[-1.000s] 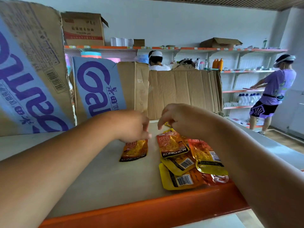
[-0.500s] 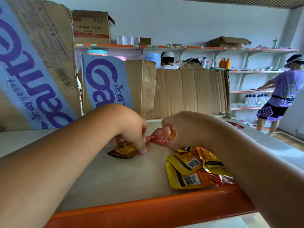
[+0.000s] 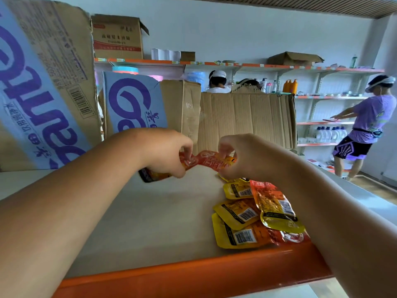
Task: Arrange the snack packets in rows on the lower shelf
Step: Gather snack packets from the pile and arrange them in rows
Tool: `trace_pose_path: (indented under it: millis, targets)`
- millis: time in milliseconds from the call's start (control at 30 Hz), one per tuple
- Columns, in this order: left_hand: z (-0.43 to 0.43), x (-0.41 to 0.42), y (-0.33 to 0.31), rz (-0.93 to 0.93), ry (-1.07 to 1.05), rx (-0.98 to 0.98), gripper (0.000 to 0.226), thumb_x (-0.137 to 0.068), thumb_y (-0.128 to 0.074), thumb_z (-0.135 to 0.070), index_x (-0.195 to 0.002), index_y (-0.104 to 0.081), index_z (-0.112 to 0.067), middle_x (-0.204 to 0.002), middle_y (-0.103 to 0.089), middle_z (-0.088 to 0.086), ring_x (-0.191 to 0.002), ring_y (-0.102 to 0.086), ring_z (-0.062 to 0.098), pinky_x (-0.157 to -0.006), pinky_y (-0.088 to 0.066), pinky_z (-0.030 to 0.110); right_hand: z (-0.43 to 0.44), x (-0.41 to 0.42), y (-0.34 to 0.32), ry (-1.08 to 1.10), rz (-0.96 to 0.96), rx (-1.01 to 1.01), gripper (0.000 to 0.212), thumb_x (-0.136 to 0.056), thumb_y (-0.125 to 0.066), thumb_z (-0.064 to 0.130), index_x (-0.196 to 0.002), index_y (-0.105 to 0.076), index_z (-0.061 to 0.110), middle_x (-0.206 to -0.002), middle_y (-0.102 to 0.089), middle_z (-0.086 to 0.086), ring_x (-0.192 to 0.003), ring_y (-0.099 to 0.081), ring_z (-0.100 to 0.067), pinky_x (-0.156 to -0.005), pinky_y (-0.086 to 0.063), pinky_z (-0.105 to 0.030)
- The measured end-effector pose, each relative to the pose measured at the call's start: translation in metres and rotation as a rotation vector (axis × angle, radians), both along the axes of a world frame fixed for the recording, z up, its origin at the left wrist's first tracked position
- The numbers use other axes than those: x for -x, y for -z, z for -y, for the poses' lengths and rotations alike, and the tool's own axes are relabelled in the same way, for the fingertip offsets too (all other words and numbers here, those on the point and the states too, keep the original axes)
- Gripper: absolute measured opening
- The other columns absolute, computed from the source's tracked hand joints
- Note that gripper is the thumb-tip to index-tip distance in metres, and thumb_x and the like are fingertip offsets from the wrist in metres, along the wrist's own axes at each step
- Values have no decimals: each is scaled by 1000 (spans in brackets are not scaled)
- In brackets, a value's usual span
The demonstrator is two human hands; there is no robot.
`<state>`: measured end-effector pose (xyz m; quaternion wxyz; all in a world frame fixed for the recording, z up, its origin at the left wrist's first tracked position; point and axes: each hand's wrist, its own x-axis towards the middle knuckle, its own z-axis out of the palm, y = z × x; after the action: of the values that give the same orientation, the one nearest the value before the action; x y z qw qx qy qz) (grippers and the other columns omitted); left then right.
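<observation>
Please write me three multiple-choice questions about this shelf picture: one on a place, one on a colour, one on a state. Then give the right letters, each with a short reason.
1. Where does the pile of snack packets lie?
A. In a plastic basket.
B. On the shelf, at the front right, just behind its edge.
C. On the floor.

2. What colour is the shelf's front edge?
A. Blue.
B. Green.
C. Orange.

3. How is the red packet held?
A. It lies flat, untouched.
B. The left hand and the right hand each pinch one end.
C. Only the right hand holds it.

Answers:
1 B, the pile rests on the shelf surface next to the edge.
2 C, the strip is plainly orange.
3 B, fingers of both hands close on its ends.
</observation>
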<state>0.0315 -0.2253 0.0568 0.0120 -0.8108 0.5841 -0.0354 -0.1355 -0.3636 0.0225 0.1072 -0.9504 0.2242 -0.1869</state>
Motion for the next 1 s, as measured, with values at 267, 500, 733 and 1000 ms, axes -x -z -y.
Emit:
trace_pose_path:
  millis: [267, 500, 733, 1000]
  targets:
    - [-17, 2, -17, -82, 127, 398, 45, -80, -82, -35, -119, -63, -47, -105, -60, -16, -87, -58, 5, -64, -44, 22, -3, 9, -12, 35, 244, 53, 28, -75, -82, 30, -96, -64, 29, -94, -66, 12, -85, -66, -14, -77, -57, -37]
    - [-70, 2, -14, -191, 187, 627, 47, -84, -80, -40, -124, -58, -48, -96, -63, -25, -92, -64, 0, -73, -52, 18, -41, 15, -32, -1, 377, 97, 29, -76, -82, 33, -99, -64, 32, -95, -65, 11, -73, -60, -4, -67, -48, -27]
    - [-126, -7, -6, -244, 196, 872, 51, -81, -84, -40, -126, -60, -44, -116, -66, -20, -98, -60, -13, -81, -48, 10, -109, 5, -34, -34, 503, 114, 29, -78, -80, 35, -98, -59, 33, -97, -65, 14, -82, -63, -5, -71, -54, -29]
    - [-256, -36, 9, -93, 109, 1004, 53, -79, -82, -46, -129, -65, -38, -110, -71, -16, -98, -63, 2, -87, -53, 24, -223, -56, -18, -177, 656, 22, 29, -76, -83, 26, -95, -61, 27, -93, -62, 8, -74, -61, -8, -64, -45, -25]
